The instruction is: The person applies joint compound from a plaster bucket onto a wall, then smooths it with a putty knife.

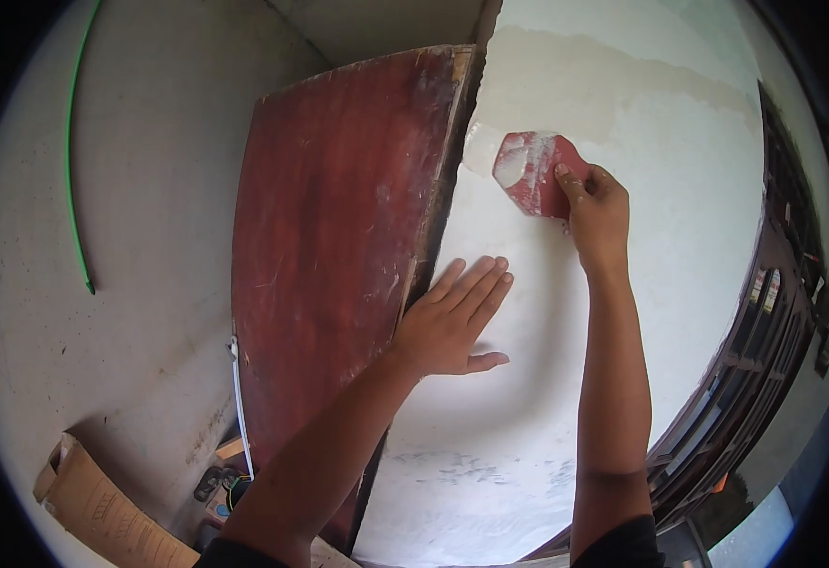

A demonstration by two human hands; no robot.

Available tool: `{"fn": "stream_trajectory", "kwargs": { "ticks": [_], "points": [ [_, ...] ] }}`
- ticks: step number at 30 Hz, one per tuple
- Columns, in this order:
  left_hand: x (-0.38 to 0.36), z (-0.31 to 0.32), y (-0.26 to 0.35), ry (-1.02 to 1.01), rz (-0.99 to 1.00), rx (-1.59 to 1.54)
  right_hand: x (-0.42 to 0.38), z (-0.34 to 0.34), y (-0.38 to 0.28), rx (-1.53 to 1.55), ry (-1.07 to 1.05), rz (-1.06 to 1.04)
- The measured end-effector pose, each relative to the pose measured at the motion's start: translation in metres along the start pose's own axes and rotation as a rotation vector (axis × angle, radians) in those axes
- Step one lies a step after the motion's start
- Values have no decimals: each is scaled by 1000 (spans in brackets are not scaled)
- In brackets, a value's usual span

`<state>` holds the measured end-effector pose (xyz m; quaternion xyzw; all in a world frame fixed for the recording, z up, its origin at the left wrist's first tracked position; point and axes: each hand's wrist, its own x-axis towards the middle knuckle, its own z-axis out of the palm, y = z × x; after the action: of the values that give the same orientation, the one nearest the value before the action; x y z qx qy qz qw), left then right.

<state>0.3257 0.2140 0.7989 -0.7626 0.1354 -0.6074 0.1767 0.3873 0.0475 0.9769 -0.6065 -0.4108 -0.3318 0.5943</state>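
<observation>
My right hand [602,216] grips a red putty scraper [534,175] by its right side, thumb on the face. Whitish paste is smeared over the scraper's left part. The scraper is up against the white wall [537,379], close to the wall's left edge. Lower and to the left, my left hand [457,322] lies with its fingers stretched out, palm toward the wall, holding nothing. A damp-looking beige band of coating [566,71] runs across the upper wall.
A dark red wooden door [329,246] stands left of the wall edge. Barred dark window grilles [741,369] are at the right. A cardboard box [116,521] sits at lower left, and a green strip [71,161] hangs on the grey wall.
</observation>
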Motion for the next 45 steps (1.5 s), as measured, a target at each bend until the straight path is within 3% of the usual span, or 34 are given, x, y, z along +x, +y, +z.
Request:
{"fn": "stream_trajectory", "kwargs": {
  "ticks": [4,8,13,16,22,26,29,32,36,39,42,45],
  "points": [
    [2,-1,-1,3,-4,-8,-8,-6,-2,277,-17,27],
    [1,0,0,1,1,11,-11,28,-21,157,-127,-42],
    [1,1,-1,2,6,13,-9,19,3,-129,72,-81],
    [1,2,0,4,-3,6,-18,2,-2,219,61,27],
    [0,1,-1,-2,3,5,-11,33,-23,206,-58,-78],
    [1,-2,-1,-24,0,0,-5,14,-1,-37,81,-49],
    [0,1,0,-2,-4,-5,-11,-4,-2,210,73,46],
    [0,1,0,-5,-6,0,-7,13,-12,293,-7,-31],
    [0,0,0,-21,0,5,10,40,-26,58,27,-92],
    [0,0,-2,-6,-2,-9,9,15,-5,39,126,-33],
    [2,0,-1,-14,2,13,-4,-7,3,280,144,70],
    [1,0,0,-23,-7,27,1,3,-4,323,85,12]
  ]
}}
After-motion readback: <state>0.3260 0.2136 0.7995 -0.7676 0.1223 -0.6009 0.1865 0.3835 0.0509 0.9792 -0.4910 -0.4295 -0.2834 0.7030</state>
